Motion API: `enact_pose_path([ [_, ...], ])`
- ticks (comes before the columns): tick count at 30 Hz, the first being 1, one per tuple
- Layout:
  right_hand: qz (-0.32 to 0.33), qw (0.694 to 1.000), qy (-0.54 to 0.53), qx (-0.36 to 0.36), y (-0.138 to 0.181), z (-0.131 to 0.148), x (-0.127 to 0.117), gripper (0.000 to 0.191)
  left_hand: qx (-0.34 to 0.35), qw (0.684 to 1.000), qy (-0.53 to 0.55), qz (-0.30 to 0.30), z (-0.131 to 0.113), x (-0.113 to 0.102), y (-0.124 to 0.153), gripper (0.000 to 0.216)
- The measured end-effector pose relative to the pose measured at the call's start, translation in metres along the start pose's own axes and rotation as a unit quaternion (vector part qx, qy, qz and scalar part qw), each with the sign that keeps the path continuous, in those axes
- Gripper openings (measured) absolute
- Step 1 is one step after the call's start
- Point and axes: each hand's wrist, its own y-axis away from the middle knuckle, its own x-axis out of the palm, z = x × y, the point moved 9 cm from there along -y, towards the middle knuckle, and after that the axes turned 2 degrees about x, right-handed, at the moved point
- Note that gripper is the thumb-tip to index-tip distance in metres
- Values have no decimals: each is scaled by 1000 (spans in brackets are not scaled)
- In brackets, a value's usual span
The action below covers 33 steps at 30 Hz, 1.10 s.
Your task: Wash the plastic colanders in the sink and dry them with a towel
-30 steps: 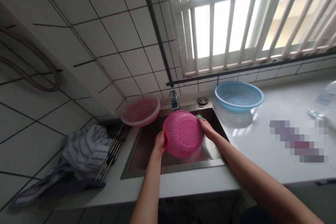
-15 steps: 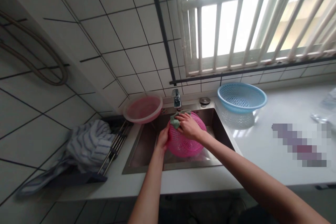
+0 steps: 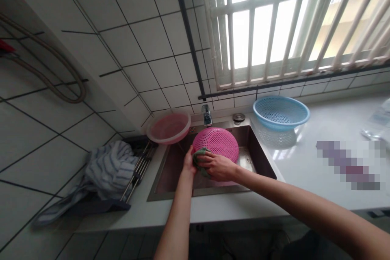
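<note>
Over the steel sink (image 3: 258, 158) I hold a pink perforated colander (image 3: 217, 145), turned with its rounded underside up. My left hand (image 3: 189, 161) grips its near left rim. My right hand (image 3: 217, 167) presses a green cloth (image 3: 198, 157) against the colander's near side, fingers closed on the cloth. The tap (image 3: 206, 115) stands just behind the colander.
A translucent pink bowl (image 3: 169, 127) sits at the sink's back left corner. A blue colander (image 3: 280, 112) rests on the white counter (image 3: 319, 138) to the right. A striped towel (image 3: 106, 168) lies over a dish rack (image 3: 138, 166) on the left. Tiled wall and a barred window are behind.
The colander has been tilted so its underside faces up. My right hand with the cloth slid from the colander's top down to its near side.
</note>
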Motion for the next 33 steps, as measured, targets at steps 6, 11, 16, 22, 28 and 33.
enact_pose_path([
  [6,41,997,-26,-59,41,-5,-5,28,-50,997,30,41,16,-1,-5,52],
  [11,91,992,-50,-68,76,-18,-19,54,-56,991,110,42,17,-6,-14,45],
  [16,85,994,-62,-16,114,-30,-37,74,-69,986,146,40,19,-14,-11,48],
  [22,56,985,-50,154,134,-37,-32,73,-40,991,126,-10,16,-18,-6,55],
  [28,16,960,-66,272,78,-74,-36,63,-27,992,107,-60,20,-14,-5,52],
  [33,-18,942,-28,333,26,-87,-28,57,-12,990,124,-63,16,-14,-5,55],
])
